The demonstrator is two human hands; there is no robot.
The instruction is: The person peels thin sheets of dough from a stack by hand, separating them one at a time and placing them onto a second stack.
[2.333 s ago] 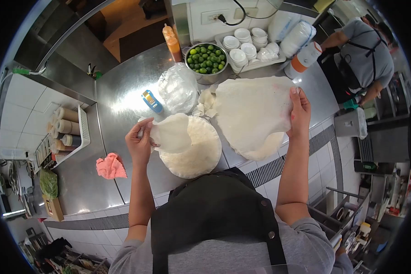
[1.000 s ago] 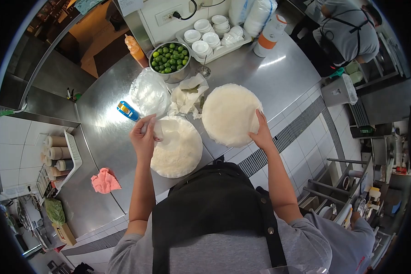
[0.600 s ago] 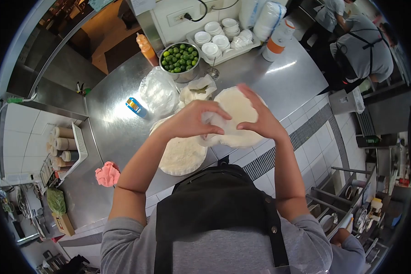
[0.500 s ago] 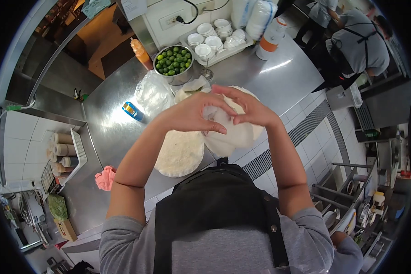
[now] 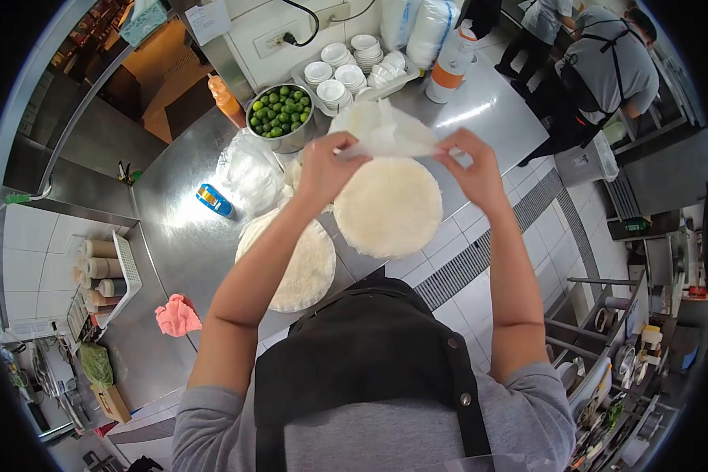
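Observation:
Between my two hands a thin, translucent white wrapper (image 5: 385, 130) is stretched out, its far part spread beyond the fingers. My left hand (image 5: 328, 167) pinches its left corner, and my right hand (image 5: 472, 164) grips the right corner between thumb and fingers. Just below the sheet, toward my body, lies a round, pale stack of wrappers (image 5: 389, 211). A second round stack (image 5: 305, 263) sits to its left, partly covered by my left forearm. Crumpled clear plastic (image 5: 250, 169) rests beside my left wrist.
On the steel counter (image 5: 173, 169) stand a pot of green limes (image 5: 280, 110), a tray of small white dishes (image 5: 346, 71), an orange squeeze bottle (image 5: 225, 101), a white-and-orange bottle (image 5: 451, 67), a blue can (image 5: 214, 200) and a pink cloth (image 5: 178, 315). Co-workers (image 5: 610, 59) stand at the upper right.
My hands have moved apart and farther from my body, drawing the wrapper taut between them. The right-hand stack, mostly covered before, now shows its whole top.

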